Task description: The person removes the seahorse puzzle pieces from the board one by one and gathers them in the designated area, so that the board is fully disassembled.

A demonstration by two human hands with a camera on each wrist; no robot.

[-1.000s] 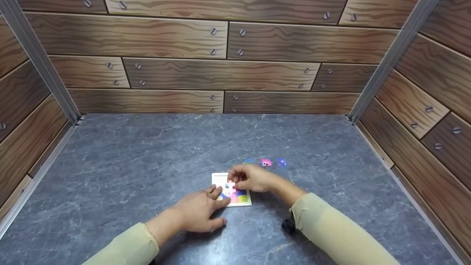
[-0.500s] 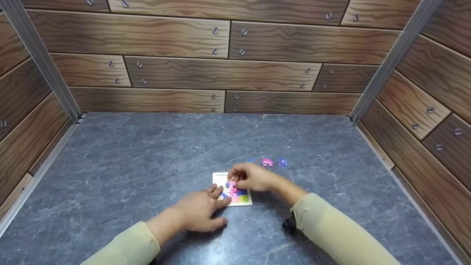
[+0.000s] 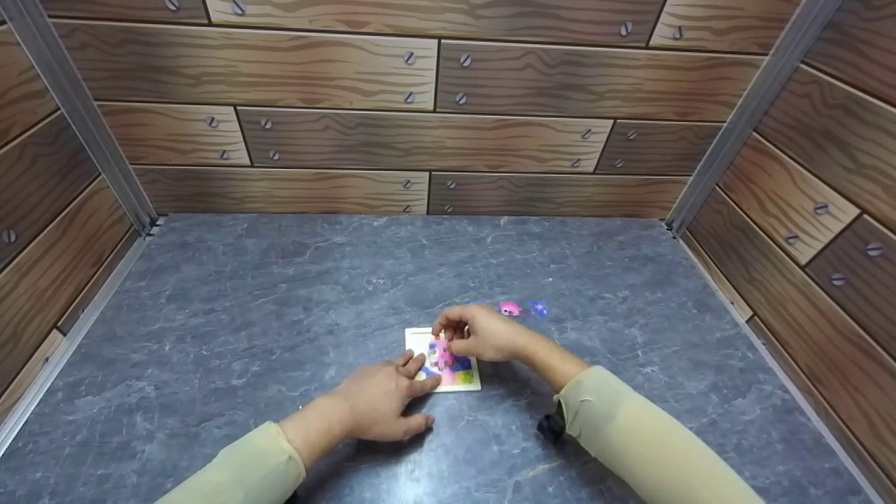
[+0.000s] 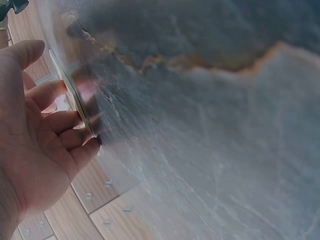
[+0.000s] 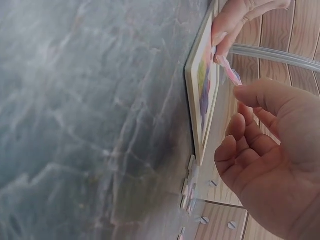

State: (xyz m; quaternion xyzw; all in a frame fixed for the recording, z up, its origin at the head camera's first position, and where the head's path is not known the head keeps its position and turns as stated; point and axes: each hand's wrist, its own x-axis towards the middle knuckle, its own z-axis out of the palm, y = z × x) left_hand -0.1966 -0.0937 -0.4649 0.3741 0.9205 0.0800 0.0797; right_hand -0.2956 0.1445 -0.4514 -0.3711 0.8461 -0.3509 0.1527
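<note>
A small white-framed jigsaw puzzle board (image 3: 470, 384) lies flat on the table, its near rows filled with coloured pieces. My left hand (image 3: 381, 399) rests with fingers spread on the board's left and near side; the left wrist view shows its fingertips along the edge of the board (image 4: 75, 97). Between thumb and index finger my right hand (image 3: 483, 334) pinches a pink puzzle piece (image 5: 229, 71), which is tilted over the middle of the board. The other fingers of that hand (image 5: 272, 145) curl loosely beneath the grip.
Beyond the right hand lie loose puzzle pieces: a pink one (image 3: 509, 309) with an eye and a blue one (image 3: 538, 309) with a star. Wood-patterned walls (image 3: 336, 140) enclose the marbled grey table (image 3: 280, 280) at the back and sides.
The pink piece in the right hand has tilted, showing its pink face instead of glare. The right hand has shifted slightly away, covering a blue piece behind it. The left hand stays put.
</note>
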